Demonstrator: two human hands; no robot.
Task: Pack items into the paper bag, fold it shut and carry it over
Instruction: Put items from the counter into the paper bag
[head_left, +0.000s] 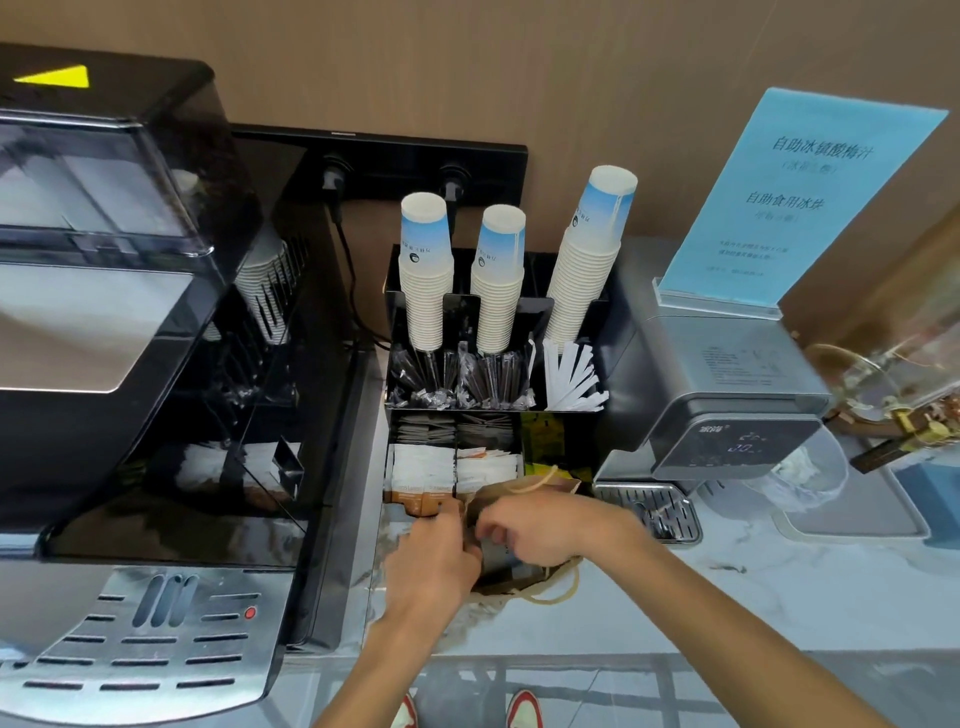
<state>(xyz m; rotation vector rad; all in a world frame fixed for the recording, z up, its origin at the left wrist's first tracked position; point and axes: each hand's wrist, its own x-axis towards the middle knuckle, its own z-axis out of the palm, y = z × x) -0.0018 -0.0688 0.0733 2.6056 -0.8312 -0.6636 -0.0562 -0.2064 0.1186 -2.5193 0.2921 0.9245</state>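
A brown paper bag (524, 491) with twisted paper handles stands open on the marble counter, just in front of a black organizer. My left hand (434, 553) grips the bag's left rim. My right hand (540, 522) reaches over the bag's mouth, fingers curled at the opening near grey packets (506, 558) inside the bag. Whether the right fingers hold a packet is hidden. White and brown sachets (426, 475) fill the organizer's front compartments right behind my hands.
The black organizer (558, 415) holds stacks of paper cups (496, 280), wrapped stirrers and white straws. A large coffee machine (130, 338) stands on the left. A grey dispenser (727, 415) with a drip tray (660, 512) sits right. A blue sign (795, 202) stands behind it.
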